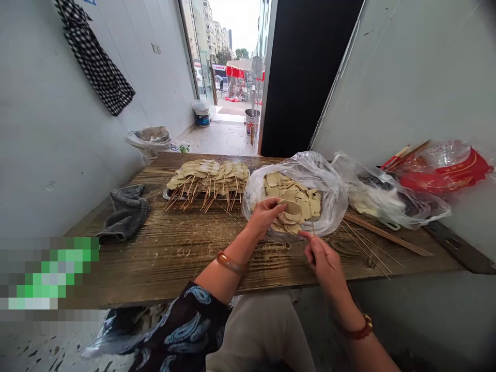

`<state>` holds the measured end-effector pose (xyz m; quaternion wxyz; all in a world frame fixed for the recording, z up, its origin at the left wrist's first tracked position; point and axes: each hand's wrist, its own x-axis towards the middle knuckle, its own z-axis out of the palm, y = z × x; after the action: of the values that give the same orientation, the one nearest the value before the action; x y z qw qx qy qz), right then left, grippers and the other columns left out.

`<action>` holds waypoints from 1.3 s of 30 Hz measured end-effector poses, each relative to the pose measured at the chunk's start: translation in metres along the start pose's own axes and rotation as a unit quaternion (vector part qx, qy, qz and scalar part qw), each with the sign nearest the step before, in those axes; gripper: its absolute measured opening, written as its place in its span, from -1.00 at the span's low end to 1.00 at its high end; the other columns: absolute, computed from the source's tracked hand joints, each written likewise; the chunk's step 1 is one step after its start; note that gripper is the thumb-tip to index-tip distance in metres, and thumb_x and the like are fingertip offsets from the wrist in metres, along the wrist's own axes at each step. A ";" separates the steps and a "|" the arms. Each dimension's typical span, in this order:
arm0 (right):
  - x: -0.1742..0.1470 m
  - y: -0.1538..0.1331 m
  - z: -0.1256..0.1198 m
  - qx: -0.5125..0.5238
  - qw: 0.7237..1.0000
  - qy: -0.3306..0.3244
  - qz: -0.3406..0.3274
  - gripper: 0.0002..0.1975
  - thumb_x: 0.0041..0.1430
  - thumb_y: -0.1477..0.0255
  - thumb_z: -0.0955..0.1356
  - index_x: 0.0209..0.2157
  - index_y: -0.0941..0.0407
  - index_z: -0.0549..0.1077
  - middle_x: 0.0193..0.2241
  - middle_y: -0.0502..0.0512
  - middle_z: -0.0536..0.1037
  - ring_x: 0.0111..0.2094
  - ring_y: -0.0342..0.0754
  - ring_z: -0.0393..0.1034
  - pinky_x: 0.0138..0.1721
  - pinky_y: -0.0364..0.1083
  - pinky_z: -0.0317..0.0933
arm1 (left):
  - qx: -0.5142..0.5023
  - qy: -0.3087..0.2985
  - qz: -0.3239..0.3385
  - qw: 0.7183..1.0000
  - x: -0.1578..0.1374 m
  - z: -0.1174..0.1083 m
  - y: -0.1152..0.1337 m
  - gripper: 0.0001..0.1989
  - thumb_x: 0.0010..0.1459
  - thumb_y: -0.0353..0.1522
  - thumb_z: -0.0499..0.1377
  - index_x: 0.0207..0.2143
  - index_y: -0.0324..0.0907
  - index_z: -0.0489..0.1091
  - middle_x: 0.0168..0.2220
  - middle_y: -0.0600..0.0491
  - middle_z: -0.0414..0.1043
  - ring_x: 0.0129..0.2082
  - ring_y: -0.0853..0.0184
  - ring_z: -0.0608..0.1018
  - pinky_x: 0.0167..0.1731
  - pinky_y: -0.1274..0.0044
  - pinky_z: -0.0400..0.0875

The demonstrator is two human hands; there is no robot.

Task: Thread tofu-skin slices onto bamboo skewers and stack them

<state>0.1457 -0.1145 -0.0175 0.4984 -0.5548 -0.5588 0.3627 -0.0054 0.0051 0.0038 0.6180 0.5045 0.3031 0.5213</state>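
My left hand (267,214) pinches a thin beige slice (293,207) of food over an open clear plastic bag (335,188). Inside the bag lies a heap of similar slices (284,183); I cannot tell exactly what food they are. Close by on the right, my right hand (324,257) is closed around a thin wooden skewer (313,226) that points up and away, its lower part hidden by the fingers. To the left of the bag, skewered slices (209,173) are piled on a metal tray (166,194), their sticks pointing toward me.
Loose skewers (387,235) lie on the wooden table (174,263) right of the bag. Another plastic bag (399,201), a red package (449,173) and a dark flat blade-like thing (461,248) are at the right. A grey cloth (126,212) lies at the left.
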 end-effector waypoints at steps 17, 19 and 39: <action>-0.005 0.018 0.016 -0.061 0.996 -0.006 -0.067 -0.58 0.26 0.29 0.19 0.04 0.15 0.42 -0.58 -0.01 0.37 -0.53 -0.13 0.28 -0.45 -0.16 0.21 | 0.076 0.046 0.019 0.996 0.002 0.001 -0.004 -0.84 -0.16 -0.44 0.25 -0.44 -0.25 0.38 -0.58 0.17 0.33 -0.56 0.52 0.36 -0.53 0.67 0.20; -0.004 0.018 0.016 -0.074 0.994 0.009 -0.083 -0.61 0.25 0.30 0.19 0.00 0.14 0.46 -0.54 0.02 0.40 -0.48 -0.11 0.32 -0.42 -0.15 0.23 | 0.046 0.043 0.001 0.998 0.002 0.001 -0.003 -0.79 -0.16 -0.40 0.27 -0.40 -0.25 0.36 -0.57 0.16 0.37 -0.58 0.51 0.39 -0.55 0.66 0.23; 0.002 0.020 0.014 -0.060 0.995 0.017 -0.083 -0.63 0.23 0.32 0.24 -0.01 0.15 0.47 -0.12 0.17 0.56 -0.12 0.05 0.46 -0.09 0.02 0.33 | 0.001 0.044 -0.019 0.999 0.003 -0.003 0.000 -0.76 -0.16 -0.35 0.31 -0.40 -0.27 0.43 -0.58 0.14 0.37 -0.61 0.53 0.36 -0.62 0.68 0.18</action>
<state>0.1373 -0.1083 -0.0398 0.5022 -0.5414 -0.6151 0.2764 -0.0071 0.0087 0.0035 0.6130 0.4758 0.3402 0.5311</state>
